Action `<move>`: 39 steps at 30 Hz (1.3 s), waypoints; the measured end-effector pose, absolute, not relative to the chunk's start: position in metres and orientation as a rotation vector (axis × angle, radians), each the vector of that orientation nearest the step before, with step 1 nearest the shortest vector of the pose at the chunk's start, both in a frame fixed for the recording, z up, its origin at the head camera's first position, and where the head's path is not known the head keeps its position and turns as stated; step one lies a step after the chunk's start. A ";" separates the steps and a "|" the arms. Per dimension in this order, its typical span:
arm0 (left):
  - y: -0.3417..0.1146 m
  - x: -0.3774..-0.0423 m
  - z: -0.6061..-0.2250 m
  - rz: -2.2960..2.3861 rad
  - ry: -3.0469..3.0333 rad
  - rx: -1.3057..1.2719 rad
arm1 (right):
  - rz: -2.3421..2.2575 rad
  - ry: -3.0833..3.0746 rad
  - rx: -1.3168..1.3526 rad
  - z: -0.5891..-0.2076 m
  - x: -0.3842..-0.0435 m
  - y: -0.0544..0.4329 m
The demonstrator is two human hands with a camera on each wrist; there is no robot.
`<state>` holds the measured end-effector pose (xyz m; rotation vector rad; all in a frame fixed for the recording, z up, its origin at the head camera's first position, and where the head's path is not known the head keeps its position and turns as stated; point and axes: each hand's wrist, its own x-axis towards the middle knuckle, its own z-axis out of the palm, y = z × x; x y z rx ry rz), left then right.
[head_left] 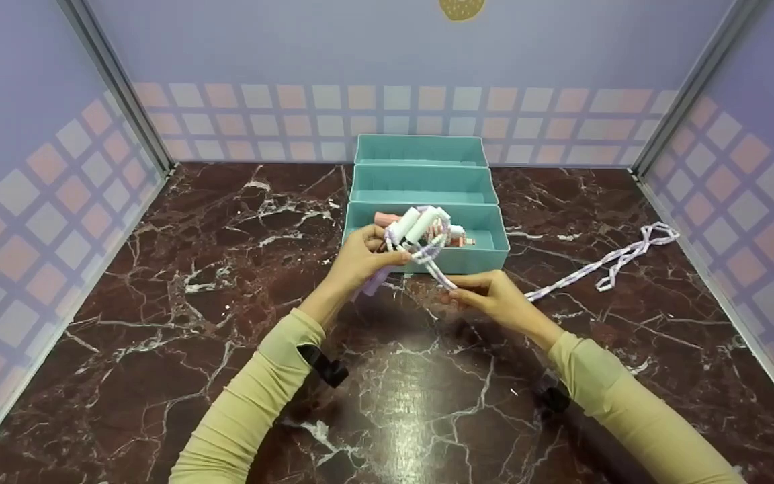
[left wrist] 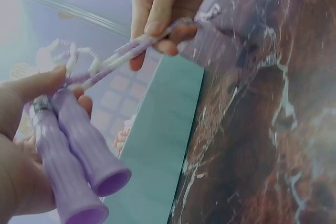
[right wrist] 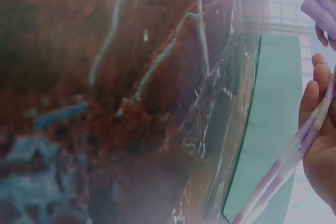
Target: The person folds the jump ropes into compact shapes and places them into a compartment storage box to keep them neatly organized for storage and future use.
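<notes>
Left hand (head_left: 362, 257) is wrapped around a jump rope's two purple handles (left wrist: 60, 161), thumb laid across near where they meet the cord (head_left: 565, 281). Going by the left wrist cam, the handles sit side by side with their hollow ends angled down toward the camera. Up top from the head view you mostly get two white tube-shaped pieces (head_left: 422, 226) poking up past that hand, with a loop of the white and purple beaded cord bunched around them.

Right hand (head_left: 494, 297) is pinching the doubled cord a bit below the bunch, and the rest trails off to the person's right, ending in loose loops on the dark red marbled tabletop (head_left: 226, 336).

Both hands are up at the near edge of a teal organizer (head_left: 484, 261) with three sections. Its nearest section has a pinkish piece (head_left: 384, 219) and some pink and white bits in it, partly blocked from view.
</notes>
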<state>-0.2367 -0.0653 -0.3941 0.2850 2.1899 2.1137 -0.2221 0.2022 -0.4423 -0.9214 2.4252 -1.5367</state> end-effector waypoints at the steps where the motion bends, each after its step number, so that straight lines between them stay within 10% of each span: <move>1: -0.066 -0.238 -0.394 2.126 2.223 0.255 | -1.525 2.423 -0.917 -0.443 -0.221 0.202; 39: -0.054 -0.244 -0.411 0.966 3.036 0.552 | -0.454 2.873 -2.181 -0.388 -0.203 0.183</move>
